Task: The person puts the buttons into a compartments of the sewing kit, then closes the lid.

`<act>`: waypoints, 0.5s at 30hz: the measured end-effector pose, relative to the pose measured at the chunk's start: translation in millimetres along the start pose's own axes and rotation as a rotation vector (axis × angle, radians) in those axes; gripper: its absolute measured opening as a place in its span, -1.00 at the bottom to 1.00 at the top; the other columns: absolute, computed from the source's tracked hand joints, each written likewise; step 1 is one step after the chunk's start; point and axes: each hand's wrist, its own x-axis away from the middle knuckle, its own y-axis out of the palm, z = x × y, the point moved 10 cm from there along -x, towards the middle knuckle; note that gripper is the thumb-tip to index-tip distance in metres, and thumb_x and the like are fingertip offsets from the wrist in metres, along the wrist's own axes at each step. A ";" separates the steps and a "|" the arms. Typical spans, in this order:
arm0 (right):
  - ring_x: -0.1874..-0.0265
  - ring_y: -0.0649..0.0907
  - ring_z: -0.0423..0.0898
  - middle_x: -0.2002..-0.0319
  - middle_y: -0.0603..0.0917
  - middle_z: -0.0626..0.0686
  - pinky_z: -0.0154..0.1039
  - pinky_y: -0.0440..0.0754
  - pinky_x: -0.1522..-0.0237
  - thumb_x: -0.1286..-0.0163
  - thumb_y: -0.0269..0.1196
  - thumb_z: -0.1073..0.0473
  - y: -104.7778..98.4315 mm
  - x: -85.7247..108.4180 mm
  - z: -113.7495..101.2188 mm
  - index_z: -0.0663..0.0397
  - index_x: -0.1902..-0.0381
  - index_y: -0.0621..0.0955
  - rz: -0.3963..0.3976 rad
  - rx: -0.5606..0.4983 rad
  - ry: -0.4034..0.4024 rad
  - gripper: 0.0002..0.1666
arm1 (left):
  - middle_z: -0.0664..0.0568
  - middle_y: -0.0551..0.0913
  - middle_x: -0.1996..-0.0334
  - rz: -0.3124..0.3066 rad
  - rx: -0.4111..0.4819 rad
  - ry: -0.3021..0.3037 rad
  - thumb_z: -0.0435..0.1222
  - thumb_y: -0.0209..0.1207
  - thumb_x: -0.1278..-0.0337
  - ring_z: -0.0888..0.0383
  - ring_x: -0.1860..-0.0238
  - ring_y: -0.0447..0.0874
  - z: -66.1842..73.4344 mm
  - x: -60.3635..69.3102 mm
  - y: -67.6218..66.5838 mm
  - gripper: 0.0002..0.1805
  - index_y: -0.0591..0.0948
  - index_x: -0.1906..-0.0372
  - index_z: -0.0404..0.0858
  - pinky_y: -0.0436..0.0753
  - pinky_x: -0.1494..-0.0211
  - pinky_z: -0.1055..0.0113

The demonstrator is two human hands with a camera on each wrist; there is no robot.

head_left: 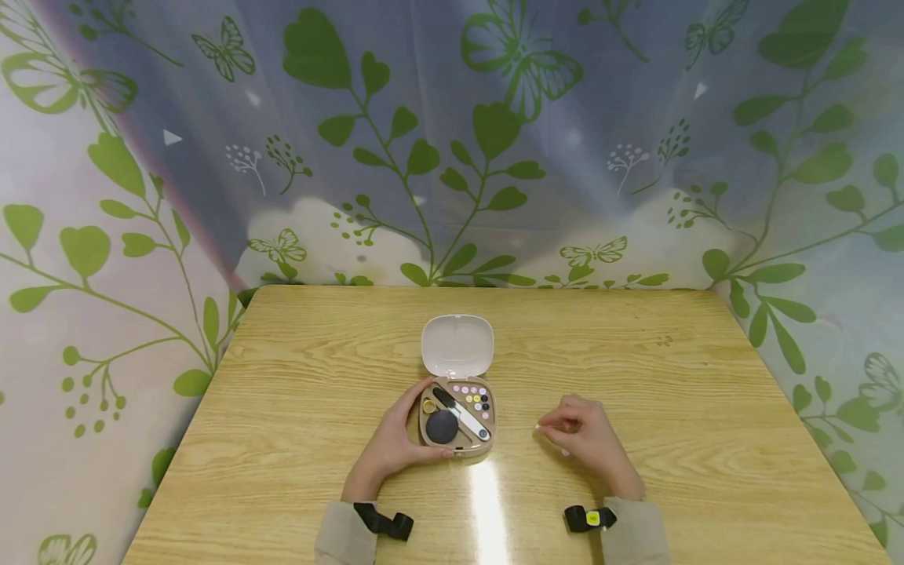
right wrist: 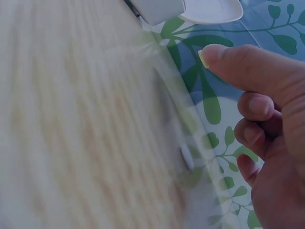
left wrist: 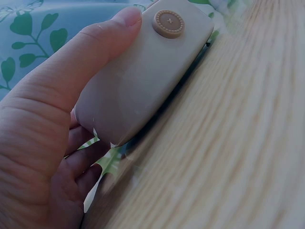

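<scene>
A beige box [head_left: 495, 424] with its white lid [head_left: 457, 345] raised lies on the table. My left hand [head_left: 398, 436] grips its left side, the thumb along the front wall beside a button-shaped catch [left wrist: 169, 24]. Inside are a dark round piece [head_left: 442, 427], a gold ring [head_left: 428, 406], a white-handled tool [head_left: 469, 420] with a black end, and several small round pieces [head_left: 476, 399] in pink, yellow and black. Right of the box, my right hand [head_left: 583, 430] pinches a tiny pale-yellow piece [right wrist: 203, 59] between thumb and forefinger; its kind is unclear.
A small white piece [right wrist: 187, 157] lies on the wood-grain table [head_left: 318, 345] beneath my right hand. Leaf-patterned curtains [head_left: 438, 157] hang behind the table's far edge and along both sides. Black straps with cameras circle both wrists.
</scene>
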 end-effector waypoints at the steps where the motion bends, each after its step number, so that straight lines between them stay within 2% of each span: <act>1: 0.62 0.39 0.03 0.66 0.44 0.12 -0.45 0.30 0.53 0.08 0.50 0.56 0.3 -1.1 -1.1 0.22 0.48 0.75 0.000 -0.001 -0.008 -0.77 | 0.22 0.32 -0.42 0.001 -0.002 -0.001 0.07 0.68 0.58 0.13 -0.45 0.20 0.1 0.1 -0.1 0.30 0.25 -0.51 0.14 0.18 -0.49 -0.01; 10: 0.65 0.37 0.05 0.69 0.41 0.09 -0.40 0.28 0.57 0.14 0.50 0.58 1.9 -13.8 -18.1 0.25 0.52 0.74 0.028 -0.004 -0.102 -0.76 | 0.22 0.32 -0.42 0.002 0.009 0.003 0.06 0.68 0.59 0.12 -0.45 0.21 1.4 0.0 0.1 0.31 0.25 -0.51 0.11 0.18 -0.48 -0.01; 15: 0.65 0.37 0.07 0.69 0.41 0.11 -0.44 0.26 0.54 0.11 0.50 0.57 5.6 -22.6 -22.3 0.26 0.52 0.74 0.015 -0.004 -0.096 -0.79 | 0.22 0.32 -0.42 0.005 0.004 0.006 0.07 0.68 0.59 0.12 -0.45 0.22 1.2 0.2 -0.2 0.30 0.25 -0.51 0.12 0.18 -0.48 -0.02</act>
